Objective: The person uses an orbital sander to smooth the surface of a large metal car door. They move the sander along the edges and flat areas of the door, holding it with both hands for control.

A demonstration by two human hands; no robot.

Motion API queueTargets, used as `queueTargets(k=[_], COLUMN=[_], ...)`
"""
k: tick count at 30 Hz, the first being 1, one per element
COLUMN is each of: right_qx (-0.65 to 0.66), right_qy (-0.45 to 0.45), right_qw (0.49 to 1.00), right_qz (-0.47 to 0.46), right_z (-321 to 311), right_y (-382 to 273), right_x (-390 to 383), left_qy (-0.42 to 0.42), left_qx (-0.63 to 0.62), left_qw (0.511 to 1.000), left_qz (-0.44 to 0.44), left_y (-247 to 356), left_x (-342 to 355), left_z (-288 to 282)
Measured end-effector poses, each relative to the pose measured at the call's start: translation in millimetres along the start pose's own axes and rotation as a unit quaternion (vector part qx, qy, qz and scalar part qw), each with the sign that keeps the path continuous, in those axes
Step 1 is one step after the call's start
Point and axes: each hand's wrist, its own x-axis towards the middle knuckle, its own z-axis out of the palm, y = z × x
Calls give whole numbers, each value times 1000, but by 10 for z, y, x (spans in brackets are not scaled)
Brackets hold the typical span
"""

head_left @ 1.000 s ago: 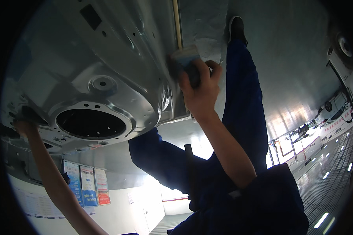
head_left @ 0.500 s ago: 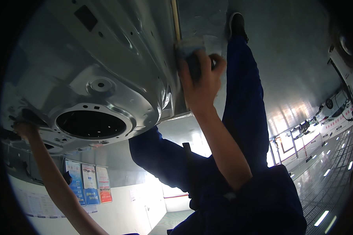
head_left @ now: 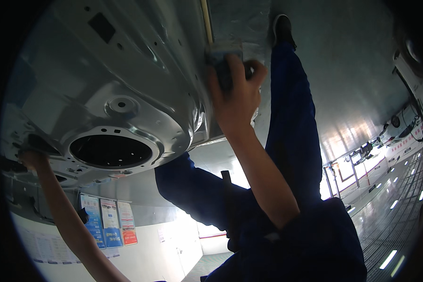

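A bare silver car door panel [head_left: 141, 89] fills the left half of the view, its ribbed inner side with round and oblong openings toward me. My right hand [head_left: 235, 101] is closed round a dark block with a blue-grey upper part, which looks like a sanding block [head_left: 224, 54]. The block lies against the panel's right-hand edge, beside a yellowish strip [head_left: 207, 21]; its working face is hidden. At the far left, my left hand [head_left: 33, 160] has its fingers curled at the panel, next to a dark opening; the fingertips are in shadow.
My blue-trousered leg [head_left: 293, 122] and dark shoe [head_left: 283, 30] are to the right of the panel, on the grey-green floor [head_left: 352, 61]. Colourful posters [head_left: 110, 223] hang on the wall at lower left. Another vehicle [head_left: 402, 124] stands far right.
My right hand and the sanding block have shifted slightly left and farther up along the panel's edge. My left hand stays at the same spot on the panel.
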Motion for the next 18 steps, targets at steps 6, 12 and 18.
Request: queueTargets(k=[6,12,18], right_qx=[4,-41,-9], right_qy=[22,-50,32], right_qw=[1000,997,999], right_qz=[-14,50,-17], right_z=[-6,-46,50], right_y=[-177,110,-61], right_x=[213,-352,78], left_qy=[-5,-8,1], left_qx=[9,21,68], left_qw=[1000,1000,997], left_qz=[7,13,46], left_y=[-13,27,-155], left_x=[9,-7,98], left_z=[0,-41,109])
